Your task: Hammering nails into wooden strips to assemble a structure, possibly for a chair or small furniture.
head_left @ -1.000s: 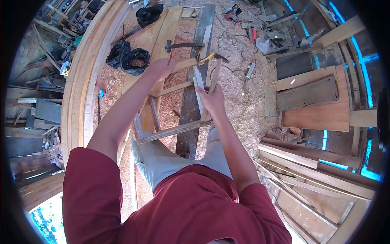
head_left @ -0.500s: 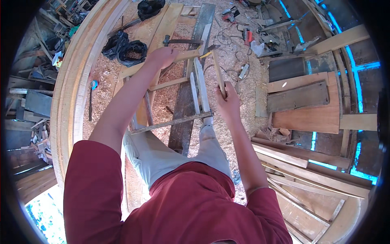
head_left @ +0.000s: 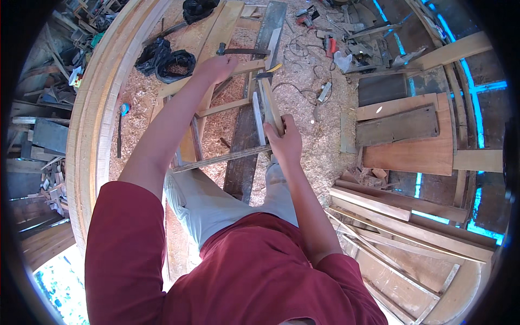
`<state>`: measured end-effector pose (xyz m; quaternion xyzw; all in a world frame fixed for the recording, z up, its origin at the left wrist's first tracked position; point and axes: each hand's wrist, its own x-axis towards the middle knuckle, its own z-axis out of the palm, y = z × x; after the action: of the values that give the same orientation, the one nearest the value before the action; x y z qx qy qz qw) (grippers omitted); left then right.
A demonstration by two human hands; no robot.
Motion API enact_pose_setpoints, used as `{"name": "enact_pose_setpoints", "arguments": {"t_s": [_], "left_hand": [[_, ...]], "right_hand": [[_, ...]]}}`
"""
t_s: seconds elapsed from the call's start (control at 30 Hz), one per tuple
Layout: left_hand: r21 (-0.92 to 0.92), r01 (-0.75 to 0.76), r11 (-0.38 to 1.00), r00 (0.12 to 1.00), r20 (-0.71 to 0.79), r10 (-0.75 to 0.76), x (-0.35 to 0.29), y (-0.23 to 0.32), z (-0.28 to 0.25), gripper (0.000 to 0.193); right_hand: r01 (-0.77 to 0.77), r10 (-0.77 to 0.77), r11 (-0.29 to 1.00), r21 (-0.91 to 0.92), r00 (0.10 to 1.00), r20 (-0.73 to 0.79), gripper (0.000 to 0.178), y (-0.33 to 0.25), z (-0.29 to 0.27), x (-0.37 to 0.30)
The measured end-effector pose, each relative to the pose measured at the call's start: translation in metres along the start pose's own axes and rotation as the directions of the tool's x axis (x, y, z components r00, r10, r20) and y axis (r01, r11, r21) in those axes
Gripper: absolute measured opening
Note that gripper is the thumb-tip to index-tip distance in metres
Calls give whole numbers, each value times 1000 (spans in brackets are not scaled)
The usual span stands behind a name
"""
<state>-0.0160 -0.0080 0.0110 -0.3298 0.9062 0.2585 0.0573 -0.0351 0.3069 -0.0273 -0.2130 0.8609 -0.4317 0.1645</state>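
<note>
My right hand (head_left: 286, 142) is closed round the wooden handle of a hammer (head_left: 271, 103). The dark head of this hammer is at the frame's far right corner, over its right-hand rail. Across the far rail of the wooden frame (head_left: 225, 110) lies my left hand (head_left: 215, 70), its fingers curled round the wood. The frame, made of thin slats, leans in front of my legs. Just beyond it, a second hammer (head_left: 245, 51) with a dark handle rests on the planks. A small yellow piece (head_left: 275, 68) shows beside the frame's far right corner; its kind is unclear.
Long boards (head_left: 89, 124) stand along the left. Black plastic bags (head_left: 176, 65) and a blue tape measure (head_left: 125, 109) lie among wood shavings. Cables and a red power tool (head_left: 330, 46) are at the far right. Wood panels (head_left: 406, 135) and more boards (head_left: 401, 211) fill the right side.
My right hand has moved left with the hammer, bringing its head down to the frame's far right corner. My left hand stays on the far rail.
</note>
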Motion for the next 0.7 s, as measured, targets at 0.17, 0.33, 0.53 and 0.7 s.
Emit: {"name": "enact_pose_setpoints", "arguments": {"t_s": [0.17, 0.33, 0.53, 0.7], "left_hand": [[20, 6, 1000, 1000, 14, -7, 1, -9, 3, 73], [-117, -230, 966, 961, 131, 245, -10, -1, -3, 73], [-96, -372, 923, 905, 182, 384, -3, -16, 3, 78], [-267, -284, 921, 901, 255, 352, -8, -10, 1, 80]], "right_hand": [[10, -12, 998, -60, 1000, -21, 41, -4, 2, -10], [-29, 29, 999, -40, 999, 14, 37, 0, -2, -13], [27, -27, 999, -17, 1000, -13, 35, 6, 2, -17], [36, -37, 999, -20, 999, -28, 34, 8, 2, -19]]}}
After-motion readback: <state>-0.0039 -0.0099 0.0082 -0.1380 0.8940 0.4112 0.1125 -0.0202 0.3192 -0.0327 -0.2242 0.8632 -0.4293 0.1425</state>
